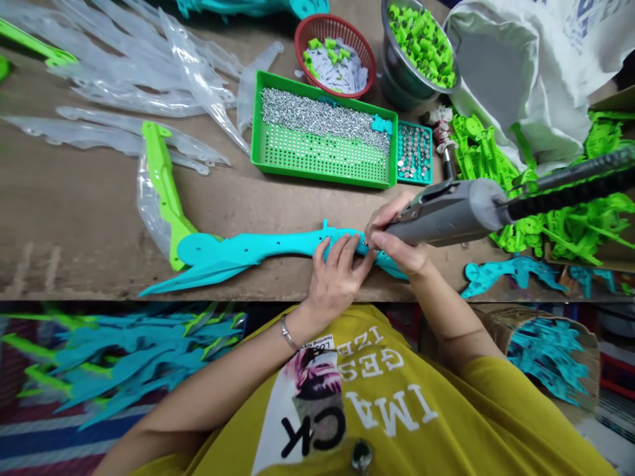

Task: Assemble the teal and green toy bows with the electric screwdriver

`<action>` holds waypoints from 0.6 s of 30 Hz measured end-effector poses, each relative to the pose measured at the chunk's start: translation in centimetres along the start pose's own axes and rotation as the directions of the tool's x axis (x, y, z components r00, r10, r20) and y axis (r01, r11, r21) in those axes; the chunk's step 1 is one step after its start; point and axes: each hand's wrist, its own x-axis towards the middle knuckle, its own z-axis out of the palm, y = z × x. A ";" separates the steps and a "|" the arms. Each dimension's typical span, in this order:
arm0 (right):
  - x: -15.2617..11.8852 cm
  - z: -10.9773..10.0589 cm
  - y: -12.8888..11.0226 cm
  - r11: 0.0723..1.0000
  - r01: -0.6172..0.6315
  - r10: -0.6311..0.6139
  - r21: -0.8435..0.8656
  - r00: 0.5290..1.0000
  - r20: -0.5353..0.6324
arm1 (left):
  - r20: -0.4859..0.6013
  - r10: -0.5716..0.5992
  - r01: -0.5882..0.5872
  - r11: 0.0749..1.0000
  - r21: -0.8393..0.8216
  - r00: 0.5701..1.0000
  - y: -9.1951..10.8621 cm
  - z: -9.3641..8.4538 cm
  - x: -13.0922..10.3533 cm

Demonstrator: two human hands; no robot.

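A long turquoise plastic toy piece [282, 243] lies along the table's front edge. At its left end a lime-green arm [166, 192] sticks up, with a clear plastic blade [151, 211] beside it. My left hand [337, 271] presses on the toy piece near its right part, fingers curled over it. In my right hand [399, 241] is a grey electric screwdriver [446, 211], lying nearly level, its tip end down at the toy piece beside my left fingers. The tip itself is hidden by the fingers.
Behind the toy piece stand a green tray [322, 173] of screws, a small turquoise tray [415, 152] of metal pieces, a red basket [335, 21] and a metal bowl [397, 86] of green parts. Clear blades [149, 79] lie left; green parts [570, 211] pile up right.
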 end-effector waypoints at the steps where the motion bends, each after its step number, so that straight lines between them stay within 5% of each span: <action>1: 0.3 0.0 0.0 1.000 0.007 -0.007 0.007 0.999 0.039 | -0.002 -0.004 0.004 1.000 -0.001 1.000 0.0 0.0 0.0; 11: 3.5 -1.0 -1.7 0.958 0.179 -0.240 0.223 0.928 0.286 | 0.037 -0.046 0.047 0.999 -0.021 0.998 0.0 -0.6 0.1; 14: 4.6 -1.7 -2.9 0.906 0.309 -0.349 0.290 0.932 0.096 | 0.176 -0.077 0.083 0.996 -0.026 0.981 -0.7 -2.0 1.5; 18: 6.6 -2.5 -3.4 0.903 0.370 -0.327 0.216 0.921 -0.211 | 0.358 -0.116 0.111 0.993 0.036 0.926 -2.4 -3.4 4.2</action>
